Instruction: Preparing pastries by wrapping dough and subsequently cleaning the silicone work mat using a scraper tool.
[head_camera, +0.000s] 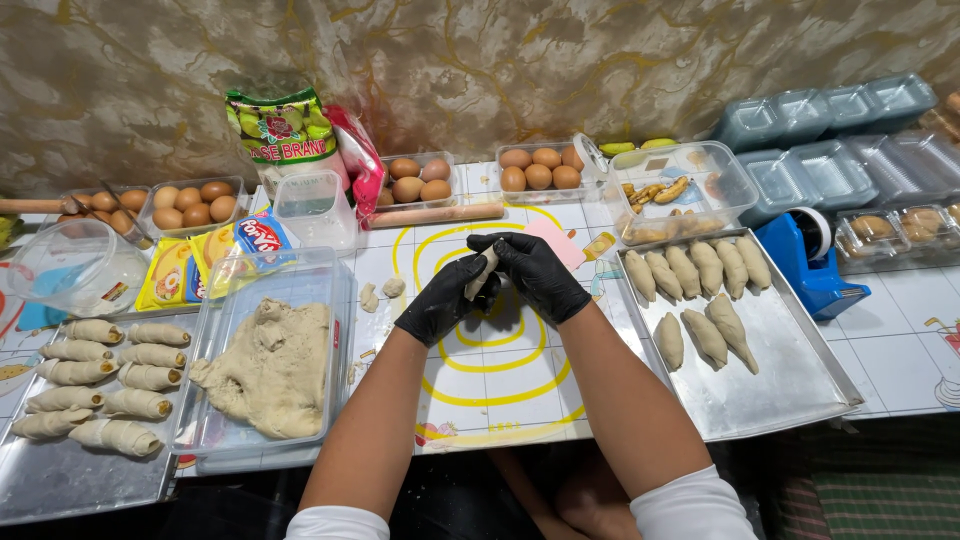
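A mottled gold-brown wall backs the white tiled table, where a yellow-ringed plastic mat lies between a clear tub of beige dough and a steel tray. Above the mat, the black-gloved left hand and right hand close together around a pale dough roll.

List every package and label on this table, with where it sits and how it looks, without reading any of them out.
Flour bag: back left against the wall, upright, green and yellow with a flower picture.
Red packet: right beside the flour bag, partly hidden.
Yellow packs: left of centre, flat, yellow with blue and red.
Round tub: far left, clear, small label on its side.
Dough piece: held by left hand and right hand, unlabelled.
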